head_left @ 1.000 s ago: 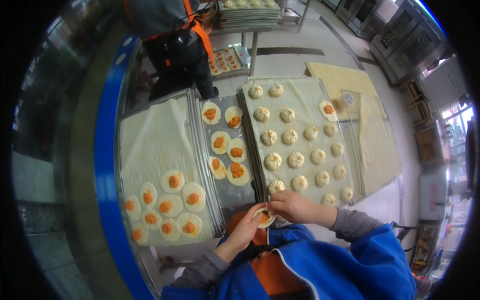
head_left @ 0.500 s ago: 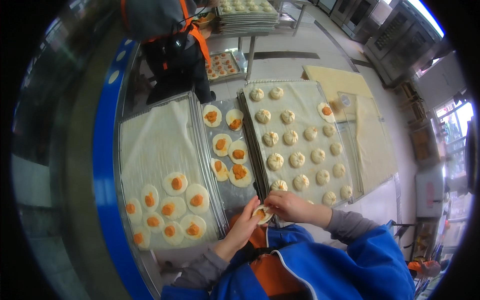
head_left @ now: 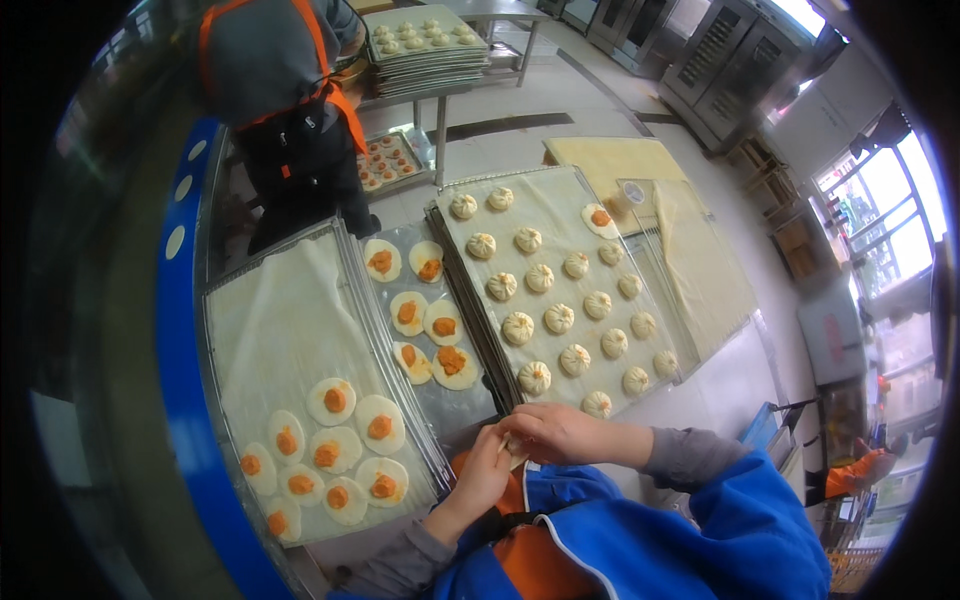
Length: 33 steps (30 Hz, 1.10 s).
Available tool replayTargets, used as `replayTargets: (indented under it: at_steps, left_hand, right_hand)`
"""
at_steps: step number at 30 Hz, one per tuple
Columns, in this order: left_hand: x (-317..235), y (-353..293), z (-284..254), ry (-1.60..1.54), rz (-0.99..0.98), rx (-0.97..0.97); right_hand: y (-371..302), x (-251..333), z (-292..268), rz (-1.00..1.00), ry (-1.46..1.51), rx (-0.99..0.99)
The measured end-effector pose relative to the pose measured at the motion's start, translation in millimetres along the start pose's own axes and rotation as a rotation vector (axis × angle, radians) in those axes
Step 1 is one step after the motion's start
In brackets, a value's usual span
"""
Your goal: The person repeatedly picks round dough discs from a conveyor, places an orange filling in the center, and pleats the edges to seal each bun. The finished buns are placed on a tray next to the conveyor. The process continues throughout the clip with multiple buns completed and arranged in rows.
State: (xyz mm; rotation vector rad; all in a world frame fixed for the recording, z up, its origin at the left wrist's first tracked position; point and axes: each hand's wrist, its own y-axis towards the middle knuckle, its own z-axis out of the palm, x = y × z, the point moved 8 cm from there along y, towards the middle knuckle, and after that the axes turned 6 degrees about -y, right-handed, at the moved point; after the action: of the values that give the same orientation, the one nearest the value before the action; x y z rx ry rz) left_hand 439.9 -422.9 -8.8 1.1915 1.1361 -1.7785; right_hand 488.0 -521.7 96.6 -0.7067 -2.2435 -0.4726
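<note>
My left hand (head_left: pixel 480 474) cups a partly gathered dough bun (head_left: pixel 516 452) just in front of my body. My right hand (head_left: pixel 556 432) pinches the dough's edge from above, and the fingers of both hands hide most of the bun. Beyond my hands lies a cloth-lined tray (head_left: pixel 545 198) with rows of pleated buns (head_left: pixel 558 318). One flat wrapper with filling (head_left: pixel 600 220) rests at that tray's far right. To my left, flat dough rounds topped with orange filling (head_left: pixel 336 450) lie on another lined tray (head_left: pixel 270 320).
Between the two trays, several filled rounds (head_left: pixel 444 326) lie on a grey metal surface (head_left: pixel 462 405). A co-worker (head_left: pixel 285 110) stands at the far left, near stacked trays (head_left: pixel 430 75). Another cloth-covered tray (head_left: pixel 700 270) and a pale board (head_left: pixel 620 165) are at the right. Ovens (head_left: pixel 715 70) stand farther back.
The view has shifted, so the trays sit farther left. My hands have closed more tightly around the dough; its filling, visible before, is now covered.
</note>
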Motion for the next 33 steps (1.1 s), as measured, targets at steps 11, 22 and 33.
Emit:
replayTargets:
  at_steps: [11,22,33]
  left_hand:
    - [12.7,21.6,13.0,-0.881,-0.187,0.043]
    - [23.0,55.5,45.5,-0.733,-0.023,-0.421]
    - [9.9,66.8,64.8,-0.815,-0.173,-0.345]
  right_hand:
    - [-2.1,-24.0,-12.0,-0.007,-0.083,0.038]
    - [-7.5,-34.0,-55.7,-0.265,-0.214,0.145]
    - [-10.8,-54.7,-75.0,-0.316,-0.137,0.146]
